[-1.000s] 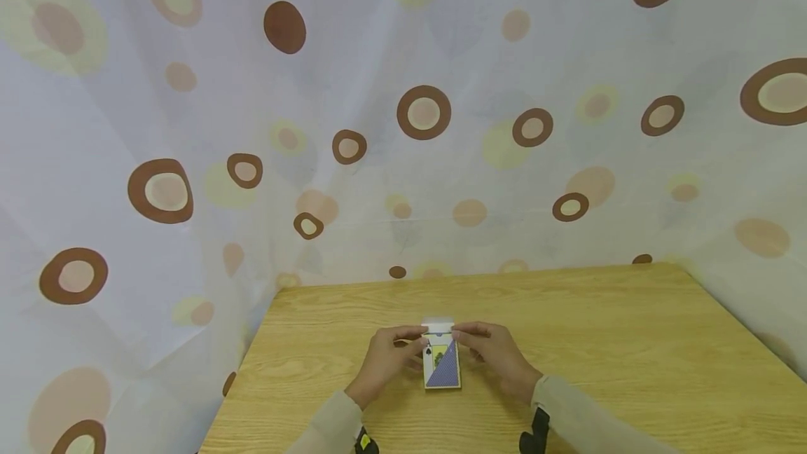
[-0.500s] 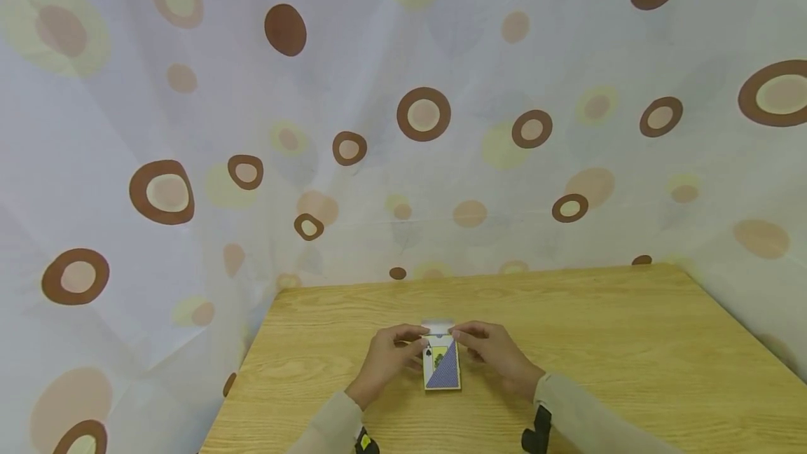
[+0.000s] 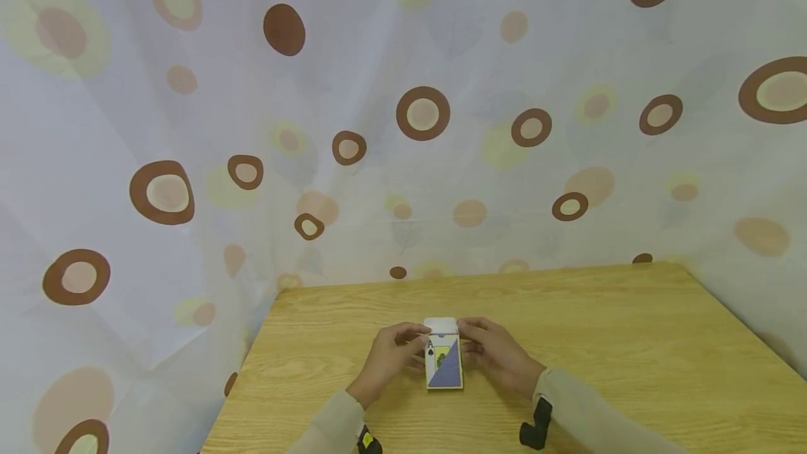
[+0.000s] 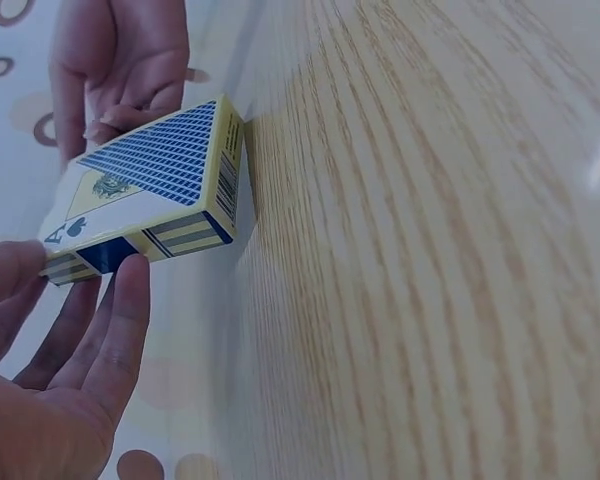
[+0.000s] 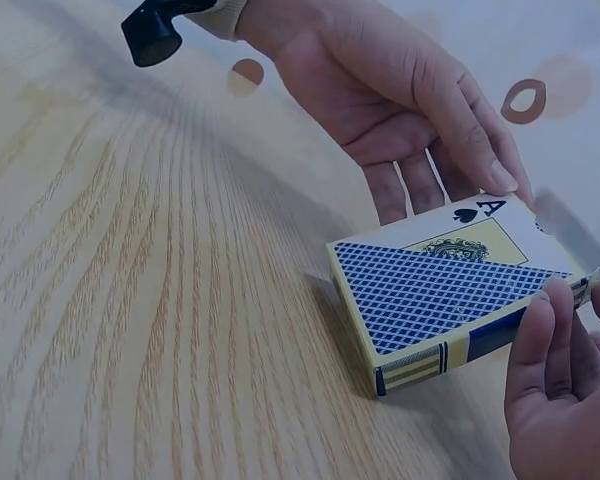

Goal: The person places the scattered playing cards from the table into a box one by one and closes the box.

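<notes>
A blue, white and yellow playing card box with an ace of spades printed on it stands over the table in front of me, its white top flap raised at the far end. My left hand holds its left side near the top, thumb on the front face and fingers along the side and below. At the upper right corner, my right hand has thumb and index finger at the flap's edge, its other fingers against the box's side. What lies inside the box is hidden.
The wooden table spreads around both hands. A white curtain with brown and yellow circles rises behind it and along both sides. Dark straps with small devices sit at the wrists.
The box has shifted slightly right. Its flap, blurred before, shows clearly now. My right hand has moved a little right along the corner; the left hand keeps its hold.
</notes>
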`<state>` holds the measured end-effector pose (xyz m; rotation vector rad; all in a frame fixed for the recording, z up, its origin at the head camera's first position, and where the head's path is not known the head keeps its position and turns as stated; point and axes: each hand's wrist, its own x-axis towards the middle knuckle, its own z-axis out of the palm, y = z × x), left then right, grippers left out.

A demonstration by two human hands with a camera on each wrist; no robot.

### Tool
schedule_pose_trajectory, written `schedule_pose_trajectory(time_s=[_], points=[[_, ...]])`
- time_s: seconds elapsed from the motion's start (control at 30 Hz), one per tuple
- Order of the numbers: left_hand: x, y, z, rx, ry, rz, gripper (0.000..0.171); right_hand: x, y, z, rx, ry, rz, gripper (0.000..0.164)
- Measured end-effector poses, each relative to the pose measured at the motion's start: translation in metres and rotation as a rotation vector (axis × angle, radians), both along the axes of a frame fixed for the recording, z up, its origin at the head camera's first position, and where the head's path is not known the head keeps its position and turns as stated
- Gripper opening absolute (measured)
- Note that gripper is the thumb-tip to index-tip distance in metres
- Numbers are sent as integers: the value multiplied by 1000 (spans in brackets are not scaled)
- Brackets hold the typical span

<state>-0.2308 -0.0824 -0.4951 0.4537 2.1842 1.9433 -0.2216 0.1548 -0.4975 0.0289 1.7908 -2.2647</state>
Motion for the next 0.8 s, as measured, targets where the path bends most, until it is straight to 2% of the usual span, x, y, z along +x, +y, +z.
schedule_pose_trajectory(time_s=[0.17, 0.43, 0.63, 0.8], points=[[0, 1, -1, 4, -10, -1, 22, 0, 0, -2, -10, -19, -3, 50], [-3, 1, -4, 36, -14, 5, 21, -1, -1, 3, -45, -11, 40, 34], [-3, 0, -5, 44, -27, 10, 27, -2, 2, 3, -17, 26, 85, 42], [-4, -1, -6, 50, -40, 13, 32, -4, 1, 1, 32, 23, 71, 44]])
